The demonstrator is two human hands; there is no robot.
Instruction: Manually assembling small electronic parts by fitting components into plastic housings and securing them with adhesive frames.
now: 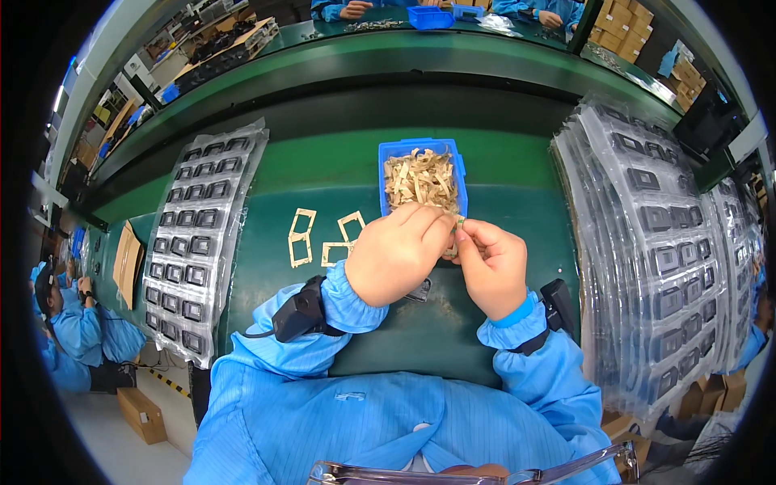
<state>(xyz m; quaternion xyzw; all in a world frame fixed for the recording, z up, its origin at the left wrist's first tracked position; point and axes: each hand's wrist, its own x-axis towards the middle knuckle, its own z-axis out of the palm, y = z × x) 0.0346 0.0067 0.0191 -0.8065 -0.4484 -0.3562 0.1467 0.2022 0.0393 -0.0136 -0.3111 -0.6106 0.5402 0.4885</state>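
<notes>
My left hand (396, 252) and my right hand (491, 265) meet over the green bench, just in front of a small blue bin (461, 168) heaped with tan frame-shaped pieces (419, 179). Between the fingertips of both hands I pinch one small tan piece (456, 229); most of it is hidden by my fingers. Several loose tan square frames (309, 236) lie flat on the bench to the left of my left hand. A small dark part (419, 291) peeks out under my left hand.
A clear blister tray of dark square parts (196, 234) lies at my left. A tall stack of similar trays (659, 242) stands at my right. A raised green shelf (388, 61) runs behind. Other people in blue coats sit at the far side and lower left.
</notes>
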